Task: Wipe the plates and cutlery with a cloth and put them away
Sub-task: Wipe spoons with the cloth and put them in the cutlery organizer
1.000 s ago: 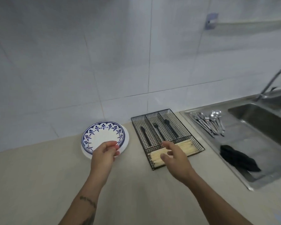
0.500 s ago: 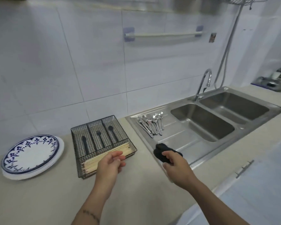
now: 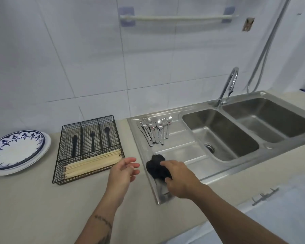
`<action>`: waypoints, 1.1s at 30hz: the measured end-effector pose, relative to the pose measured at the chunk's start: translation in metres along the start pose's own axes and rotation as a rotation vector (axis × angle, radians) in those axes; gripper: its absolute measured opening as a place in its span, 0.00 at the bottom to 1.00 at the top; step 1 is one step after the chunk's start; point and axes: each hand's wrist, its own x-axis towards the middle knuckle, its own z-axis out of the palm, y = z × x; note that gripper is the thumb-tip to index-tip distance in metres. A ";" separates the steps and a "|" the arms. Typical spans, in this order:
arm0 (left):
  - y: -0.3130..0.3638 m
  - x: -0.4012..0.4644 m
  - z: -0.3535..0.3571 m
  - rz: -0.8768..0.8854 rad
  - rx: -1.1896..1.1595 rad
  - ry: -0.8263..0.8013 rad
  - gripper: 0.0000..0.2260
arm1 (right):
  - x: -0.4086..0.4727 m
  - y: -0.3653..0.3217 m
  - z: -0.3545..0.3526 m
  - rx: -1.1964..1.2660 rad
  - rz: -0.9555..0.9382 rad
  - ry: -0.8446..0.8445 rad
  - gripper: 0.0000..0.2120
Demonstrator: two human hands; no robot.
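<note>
A black cloth [image 3: 156, 167] lies bunched on the steel draining board [image 3: 185, 148], and my right hand [image 3: 180, 178] grips it from the near side. My left hand [image 3: 122, 172] hovers over the counter just left of the cloth, fingers relaxed and holding nothing. Several steel spoons and forks [image 3: 154, 129] lie in a bunch at the back of the draining board. A blue-patterned plate [image 3: 14, 149] sits stacked on a white plate at the far left. Between them stands a black wire cutlery tray [image 3: 88, 147] with black utensils and pale chopsticks.
A double steel sink [image 3: 236, 131] with a curved tap [image 3: 228, 85] fills the right side. A towel rail [image 3: 178, 17] is fixed on the tiled wall above. The beige counter [image 3: 42, 208] runs along the front, with a cupboard handle [image 3: 264, 196] below it on the right.
My right hand has closed round the black cloth on the draining board. My left hand has drifted right, away from the wire tray. The view has shifted slightly left and closer.
</note>
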 end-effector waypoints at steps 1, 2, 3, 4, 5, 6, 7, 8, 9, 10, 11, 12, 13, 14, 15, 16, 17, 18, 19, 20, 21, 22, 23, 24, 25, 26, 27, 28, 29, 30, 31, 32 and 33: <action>-0.002 0.004 0.004 -0.007 -0.008 0.016 0.12 | 0.007 0.003 0.001 -0.020 -0.018 -0.017 0.28; -0.004 0.008 0.007 -0.015 -0.019 0.032 0.12 | 0.014 0.005 0.002 -0.043 -0.037 -0.033 0.29; -0.006 0.013 0.011 -0.021 -0.030 0.046 0.12 | 0.021 0.008 0.004 -0.064 -0.058 -0.049 0.29; -0.007 0.018 0.014 -0.025 -0.036 0.059 0.12 | 0.027 0.010 0.006 -0.083 -0.076 -0.066 0.30; -0.008 0.024 0.018 -0.026 -0.039 0.071 0.12 | 0.035 0.014 0.008 -0.099 -0.094 -0.081 0.31; -0.009 0.029 0.022 -0.025 -0.042 0.082 0.12 | 0.043 0.017 0.010 -0.117 -0.114 -0.094 0.31; -0.009 0.034 0.026 -0.023 -0.043 0.090 0.12 | 0.051 0.020 0.012 -0.134 -0.135 -0.103 0.32; -0.010 0.040 0.029 -0.024 -0.038 0.097 0.12 | 0.059 0.024 0.015 -0.151 -0.149 -0.115 0.33; -0.011 0.045 0.032 -0.027 -0.027 0.103 0.12 | 0.068 0.028 0.018 -0.165 -0.157 -0.135 0.34; -0.012 0.050 0.035 -0.028 -0.011 0.105 0.12 | 0.074 0.031 0.023 -0.176 -0.161 -0.163 0.34; -0.013 0.054 0.037 -0.022 0.008 0.104 0.12 | 0.080 0.035 0.028 -0.187 -0.163 -0.191 0.35; -0.014 0.058 0.039 -0.015 0.028 0.104 0.12 | 0.084 0.038 0.033 -0.205 -0.166 -0.215 0.35; -0.014 0.062 0.040 -0.013 0.045 0.109 0.12 | 0.086 0.041 0.038 -0.235 -0.177 -0.222 0.35; -0.013 0.065 0.042 -0.015 0.056 0.119 0.11 | 0.087 0.043 0.043 -0.269 -0.195 -0.208 0.34; -0.012 0.068 0.044 -0.017 0.054 0.131 0.11 | 0.088 0.046 0.045 -0.286 -0.211 -0.181 0.32; -0.011 0.071 0.047 -0.017 0.044 0.138 0.12 | 0.089 0.048 0.045 -0.275 -0.221 -0.156 0.30; -0.010 0.074 0.050 -0.016 0.034 0.139 0.12 | 0.091 0.051 0.042 -0.243 -0.221 -0.140 0.28; -0.008 0.079 0.055 -0.018 0.025 0.140 0.11 | 0.095 0.056 0.036 -0.197 -0.208 -0.128 0.26; -0.007 0.084 0.060 -0.020 0.017 0.144 0.12 | 0.101 0.063 0.029 -0.145 -0.186 -0.112 0.24; -0.006 0.090 0.067 -0.021 0.017 0.150 0.12 | 0.107 0.071 0.021 -0.090 -0.157 -0.086 0.23; -0.005 0.096 0.075 -0.024 0.026 0.152 0.12 | 0.113 0.082 0.013 -0.036 -0.126 -0.052 0.22; -0.005 0.102 0.084 -0.028 0.041 0.146 0.12 | 0.120 0.092 0.004 0.011 -0.100 -0.016 0.22; -0.004 0.110 0.096 -0.031 0.058 0.134 0.12 | 0.127 0.103 -0.006 0.044 -0.080 0.013 0.21; -0.004 0.116 0.108 -0.033 0.081 0.120 0.12 | 0.135 0.114 -0.016 0.067 -0.062 0.037 0.20; -0.004 0.124 0.122 -0.029 0.107 0.107 0.11 | 0.143 0.124 -0.026 0.090 -0.046 0.061 0.19; -0.004 0.133 0.137 -0.013 0.147 0.105 0.10 | 0.151 0.134 -0.037 0.119 -0.032 0.086 0.19; -0.005 0.142 0.151 0.003 0.198 0.112 0.09 | 0.159 0.144 -0.046 0.155 -0.021 0.109 0.19; -0.005 0.150 0.166 0.013 0.259 0.129 0.07 | 0.167 0.153 -0.055 0.194 -0.014 0.123 0.19; -0.005 0.159 0.180 0.019 0.309 0.146 0.06 | 0.175 0.162 -0.062 0.229 -0.009 0.122 0.19; -0.004 0.166 0.194 0.022 0.345 0.161 0.07 | 0.183 0.170 -0.068 0.262 -0.006 0.111 0.19; -0.004 0.174 0.206 0.031 0.385 0.180 0.08 | 0.189 0.178 -0.073 0.293 -0.004 0.099 0.19; -0.002 0.181 0.218 0.047 0.445 0.196 0.10 | 0.196 0.185 -0.077 0.324 -0.005 0.088 0.18; -0.001 0.188 0.228 0.065 0.524 0.216 0.12 | 0.202 0.192 -0.081 0.350 -0.010 0.077 0.18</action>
